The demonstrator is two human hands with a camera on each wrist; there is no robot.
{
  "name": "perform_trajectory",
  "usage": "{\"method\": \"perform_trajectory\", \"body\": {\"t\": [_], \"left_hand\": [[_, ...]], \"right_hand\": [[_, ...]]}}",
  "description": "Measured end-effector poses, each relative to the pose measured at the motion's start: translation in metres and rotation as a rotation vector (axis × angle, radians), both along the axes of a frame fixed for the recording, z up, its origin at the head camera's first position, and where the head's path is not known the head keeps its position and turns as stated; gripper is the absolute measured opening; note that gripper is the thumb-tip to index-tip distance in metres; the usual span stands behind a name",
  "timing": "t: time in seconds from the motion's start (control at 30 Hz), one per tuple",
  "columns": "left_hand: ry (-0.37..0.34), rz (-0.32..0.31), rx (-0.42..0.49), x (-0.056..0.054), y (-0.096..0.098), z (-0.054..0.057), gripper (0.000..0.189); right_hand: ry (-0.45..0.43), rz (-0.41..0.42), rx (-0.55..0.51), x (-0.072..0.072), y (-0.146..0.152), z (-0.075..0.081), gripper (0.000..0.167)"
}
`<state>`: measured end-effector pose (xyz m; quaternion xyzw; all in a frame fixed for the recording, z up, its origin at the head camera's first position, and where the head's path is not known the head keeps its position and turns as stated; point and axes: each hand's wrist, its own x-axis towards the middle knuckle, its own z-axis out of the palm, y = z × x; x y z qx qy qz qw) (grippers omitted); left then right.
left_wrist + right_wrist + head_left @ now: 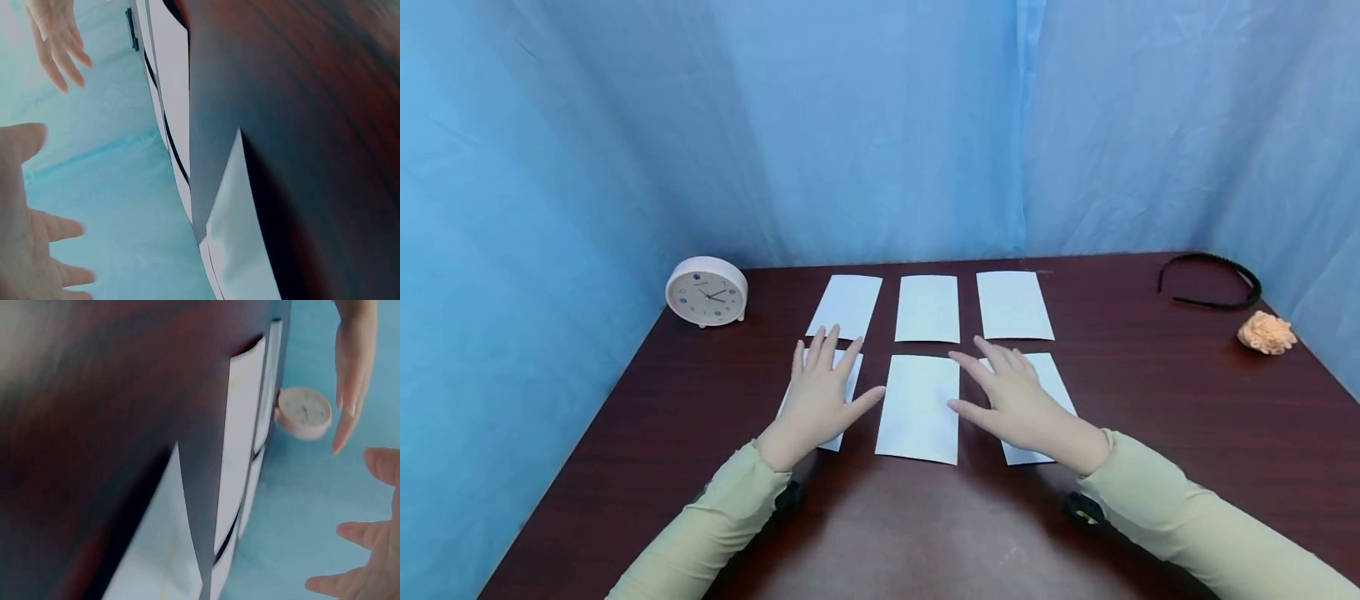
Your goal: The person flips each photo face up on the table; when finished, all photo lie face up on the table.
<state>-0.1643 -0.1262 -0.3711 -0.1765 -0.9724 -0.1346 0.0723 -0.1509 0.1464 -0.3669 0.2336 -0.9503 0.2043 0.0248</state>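
Observation:
Several white cards lie on the dark table in a near row and a far row. My left hand (817, 398) hovers over the near left card (850, 408), fingers spread and palm down, holding nothing. Likewise spread, my right hand (1018, 400) is above the near right card (1051, 375) and covers part of it. Between the hands lies the near middle card (917, 408). Behind are the far left card (847, 304), the far middle card (928, 308) and the far right card (1015, 305). Both wrist views show the fingers raised off the tabletop.
A white round clock (707, 292) stands at the table's back left. A black headband (1217, 283) and a peach-coloured ruffled bundle (1267, 332) lie at the right. Blue curtains (880, 133) hang behind and beside the brown table (1150, 400).

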Motion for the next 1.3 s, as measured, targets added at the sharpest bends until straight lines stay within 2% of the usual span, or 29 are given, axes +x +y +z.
{"method": "perform_trajectory", "body": {"t": [0.27, 0.53, 0.77, 0.97, 1.1, 1.3], "left_hand": [[-0.144, -0.071, -0.098, -0.003, 0.019, -0.001, 0.080], [-0.278, -0.179, -0.208, -0.009, 0.031, -0.006, 0.087], [-0.400, -0.224, -0.263, -0.011, 0.038, -0.006, 0.098], [-0.501, -0.260, -0.287, -0.011, 0.040, -0.008, 0.104], [-0.524, -0.267, -0.304, -0.011, 0.041, -0.009, 0.106], [-0.487, -0.270, -0.313, -0.009, 0.043, -0.010, 0.106]], "right_hand": [[-0.122, 0.067, 0.038, -0.001, -0.017, -0.010, 0.064], [-0.178, 0.141, 0.138, -0.006, -0.026, -0.021, 0.073], [-0.277, 0.157, 0.206, -0.007, -0.028, -0.018, 0.087], [-0.306, 0.167, 0.221, -0.007, -0.028, -0.016, 0.085], [-0.316, 0.191, 0.243, -0.007, -0.028, -0.016, 0.083], [-0.277, 0.251, 0.295, -0.007, -0.027, -0.015, 0.083]]}}
